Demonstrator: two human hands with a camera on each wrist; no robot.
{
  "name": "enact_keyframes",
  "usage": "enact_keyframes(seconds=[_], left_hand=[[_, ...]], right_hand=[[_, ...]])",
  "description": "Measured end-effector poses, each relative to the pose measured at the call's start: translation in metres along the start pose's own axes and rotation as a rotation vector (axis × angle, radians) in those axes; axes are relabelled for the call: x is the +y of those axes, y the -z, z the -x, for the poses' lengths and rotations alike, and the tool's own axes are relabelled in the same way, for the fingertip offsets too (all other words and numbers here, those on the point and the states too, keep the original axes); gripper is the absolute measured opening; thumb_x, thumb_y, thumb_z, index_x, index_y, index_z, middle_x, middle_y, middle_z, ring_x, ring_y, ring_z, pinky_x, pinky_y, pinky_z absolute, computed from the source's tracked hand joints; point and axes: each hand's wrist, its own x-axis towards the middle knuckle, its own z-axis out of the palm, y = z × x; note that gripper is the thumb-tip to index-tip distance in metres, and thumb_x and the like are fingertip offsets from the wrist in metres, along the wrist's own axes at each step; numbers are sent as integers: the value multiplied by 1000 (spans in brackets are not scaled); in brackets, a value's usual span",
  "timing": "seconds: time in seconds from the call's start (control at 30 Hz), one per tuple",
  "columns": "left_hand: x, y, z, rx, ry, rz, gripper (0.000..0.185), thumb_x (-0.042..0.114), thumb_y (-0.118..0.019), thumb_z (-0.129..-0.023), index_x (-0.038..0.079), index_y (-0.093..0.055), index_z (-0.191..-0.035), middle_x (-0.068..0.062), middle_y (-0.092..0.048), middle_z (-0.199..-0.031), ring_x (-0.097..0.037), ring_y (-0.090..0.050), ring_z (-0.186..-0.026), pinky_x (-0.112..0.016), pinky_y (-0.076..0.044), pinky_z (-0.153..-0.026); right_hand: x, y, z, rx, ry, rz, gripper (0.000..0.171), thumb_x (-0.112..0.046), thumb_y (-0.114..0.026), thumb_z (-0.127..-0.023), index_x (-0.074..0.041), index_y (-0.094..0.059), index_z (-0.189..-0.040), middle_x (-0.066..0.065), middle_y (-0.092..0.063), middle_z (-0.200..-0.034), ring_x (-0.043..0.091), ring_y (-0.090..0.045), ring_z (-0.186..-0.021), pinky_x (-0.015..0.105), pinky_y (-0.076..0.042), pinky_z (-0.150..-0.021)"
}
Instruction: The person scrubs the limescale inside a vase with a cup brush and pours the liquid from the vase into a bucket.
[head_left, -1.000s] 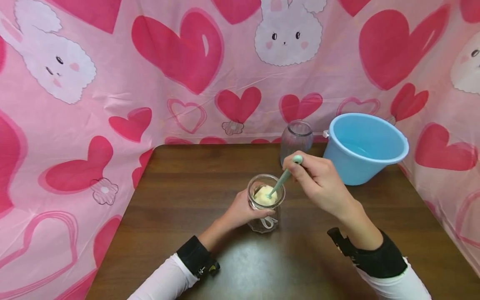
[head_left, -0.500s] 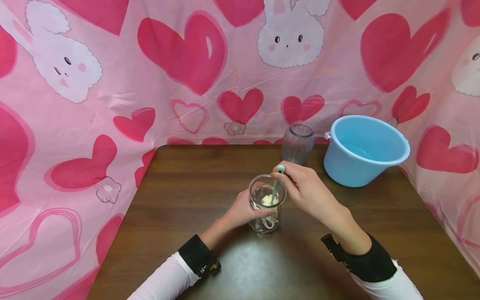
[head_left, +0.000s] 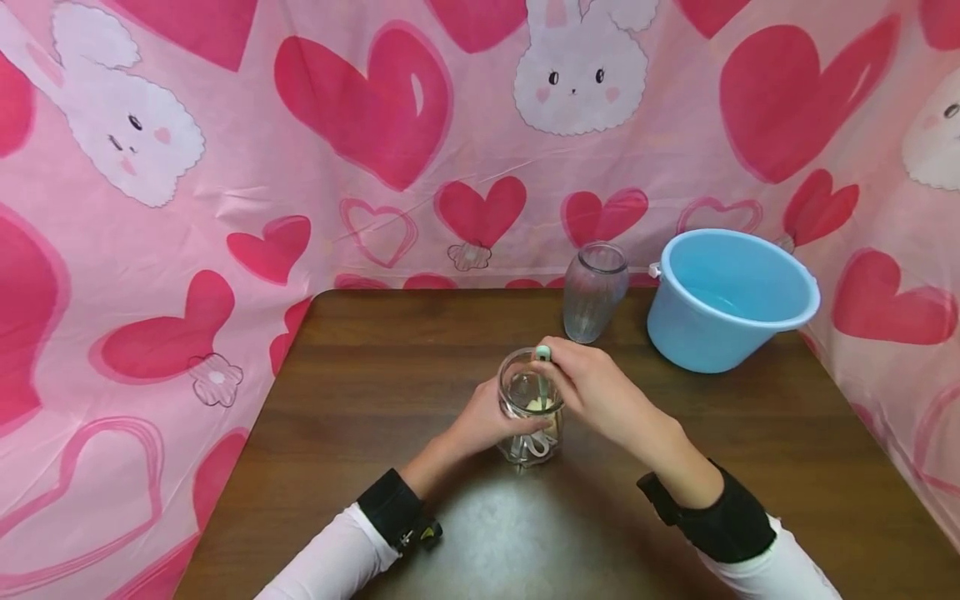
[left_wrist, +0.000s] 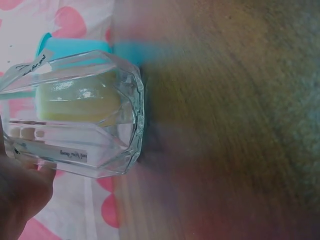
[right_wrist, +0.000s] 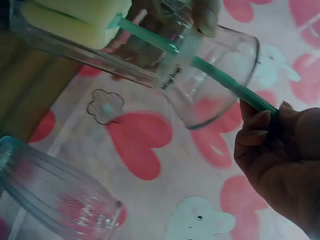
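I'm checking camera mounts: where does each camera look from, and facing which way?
Head: on the head, looking forward and down over the table; left hand, right hand and both forearms show.
Left wrist: on that wrist, facing the jar from the side; part of the left hand shows lower left.
Right wrist: on that wrist, facing jar and heart-print cloth; right hand on the green handle, part of the left.
Both wrist views share the jar and the pale block inside it.
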Motion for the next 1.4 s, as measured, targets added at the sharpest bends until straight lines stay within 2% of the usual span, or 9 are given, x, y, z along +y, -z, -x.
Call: enact_keyframes(seconds=[0.1,0.2,0.37,0.67,0.8,0.9,1.03,1.3,1.4], left_hand=[[0,-1,-1,-10,2,3,77,27,-94,-75,16,-57,-141,-3,-70,-130,-21,-66,-118,-39,-53,-101],[0,-1,-1,-2,7,10,76,27,-95,-75,18,-58,-140,2,-70,-129,-14,-65,-116,-35,-53,-100],[0,-1,-2,5,3,5,78,27,-96,-74,20,-57,-141,3,-69,-129,-11,-65,-115,-34,-53,-100],[0,-2,-3,-2,0,-12,80,32,-95,-75,21,-56,-144,2,-70,-128,-13,-66,-115,-34,-53,-99],[-1,-2,-2,1,6,6,74,32,-95,-75,18,-60,-139,1,-72,-124,-13,-67,-111,-33,-54,-97],[0,0,-2,4,10,21,73,27,-95,-74,18,-60,-138,2,-71,-125,-13,-66,-112,-33,-53,-99],[1,2,-3,9,8,25,74,24,-96,-74,16,-60,-138,2,-71,-126,-11,-66,-113,-33,-53,-99],[1,-1,0,8,28,3,69,29,-94,-74,15,-61,-133,2,-72,-117,-11,-67,-104,-31,-55,-92],[0,-1,1,9,34,5,68,29,-94,-75,15,-61,-132,2,-72,-118,-10,-67,-104,-30,-55,-92]], right_hand=[[-1,7,0,61,30,-9,13,-6,-71,-97,-10,-62,-103,-1,-57,-88,10,-54,-79,27,-53,-70],[-7,17,-2,129,102,-15,14,-6,-72,-96,-8,-63,-106,1,-60,-91,10,-56,-82,29,-58,-73],[-8,17,-4,143,209,-11,21,-24,-60,-103,-4,-62,-109,1,-62,-97,12,-60,-86,32,-61,-79],[12,-7,5,87,147,-3,26,-32,-53,-105,-8,-62,-108,-2,-64,-99,9,-60,-86,29,-58,-76],[7,1,10,136,167,-14,34,-38,-49,-107,-7,-64,-109,-2,-64,-98,9,-59,-84,24,-56,-74],[-2,15,10,201,207,-32,35,-37,-50,-107,-6,-65,-111,-1,-64,-97,9,-57,-79,18,-53,-71],[-9,23,8,225,237,-58,35,-37,-52,-107,-5,-65,-112,1,-65,-97,10,-56,-78,14,-49,-69],[18,-15,11,170,241,-109,32,-32,-51,-108,-3,-66,-112,2,-67,-100,11,-62,-87,19,-53,-78],[19,-19,12,181,235,-117,32,-31,-51,-108,-3,-66,-111,2,-68,-99,12,-64,-88,19,-53,-79]])
